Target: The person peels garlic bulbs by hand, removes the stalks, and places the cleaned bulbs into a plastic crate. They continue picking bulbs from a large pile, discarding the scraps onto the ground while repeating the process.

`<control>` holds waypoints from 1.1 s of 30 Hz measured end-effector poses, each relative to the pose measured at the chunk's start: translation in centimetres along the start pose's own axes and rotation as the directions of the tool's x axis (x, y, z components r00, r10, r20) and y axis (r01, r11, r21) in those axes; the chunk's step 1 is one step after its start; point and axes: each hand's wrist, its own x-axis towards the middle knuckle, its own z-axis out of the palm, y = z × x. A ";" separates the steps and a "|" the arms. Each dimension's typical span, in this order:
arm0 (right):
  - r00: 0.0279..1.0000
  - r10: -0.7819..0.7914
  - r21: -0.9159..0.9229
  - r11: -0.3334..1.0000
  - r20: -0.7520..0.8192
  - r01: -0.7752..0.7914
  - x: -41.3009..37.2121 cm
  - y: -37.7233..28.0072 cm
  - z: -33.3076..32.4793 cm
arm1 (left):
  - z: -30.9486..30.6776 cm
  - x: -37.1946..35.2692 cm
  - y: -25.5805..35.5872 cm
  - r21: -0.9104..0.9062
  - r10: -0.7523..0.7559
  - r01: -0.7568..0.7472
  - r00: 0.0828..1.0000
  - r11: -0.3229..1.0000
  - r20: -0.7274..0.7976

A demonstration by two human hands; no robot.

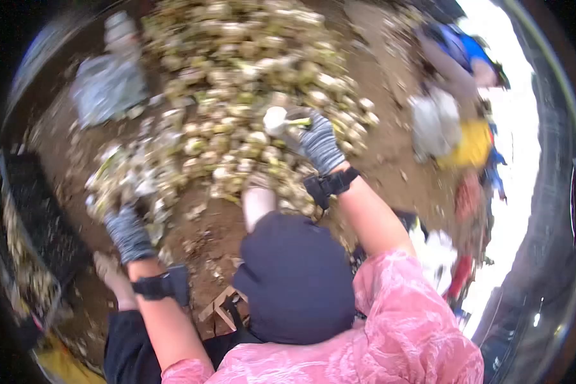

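Note:
My right hand [320, 142], in a grey glove with a black wrist strap, is closed on a white bulb [276, 120] with a short green stalk, above a big pile of bulbs [217, 131]. My left hand [129, 235], gloved the same way, is lower at the left, over pale stalks and peelings [131, 176] beside the pile. Its fingers are blurred and partly hidden among the peelings, so what they hold cannot be made out.
A plastic bag [109, 89] lies at the upper left. At the far left stands a black crate [41, 211]. Another person [457, 54] is at the upper right, near a white sack [435, 121] and a yellow item [470, 146]. My knee [297, 275] is between my arms.

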 end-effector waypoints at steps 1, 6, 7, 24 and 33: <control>0.987 0.036 -0.182 0.981 -0.154 -0.064 -1.5 4.3 -4.2 | 0.0 0.1 0.1 0.053 -0.013 0.013 1.000 0.998 -0.004; 0.510 0.228 -0.236 0.685 -0.829 -0.689 -19.5 12.3 -26.9 | 1.1 0.5 -1.8 0.001 -0.001 0.001 0.999 1.000 0.040; 0.448 0.134 -0.311 0.547 -0.884 -0.777 -24.4 13.2 -30.2 | 0.7 1.4 -3.2 -0.006 0.008 -0.008 0.999 1.000 0.053; 0.226 0.535 -0.379 -0.195 -0.814 -0.905 -33.5 18.8 -39.1 | 5.7 -4.0 -2.4 0.241 0.004 -0.066 0.968 0.968 0.250; 0.909 0.175 -0.827 0.378 -0.378 -0.416 -12.7 18.3 -26.7 | 5.8 -4.1 -4.6 0.317 -0.018 -0.069 0.964 0.946 0.265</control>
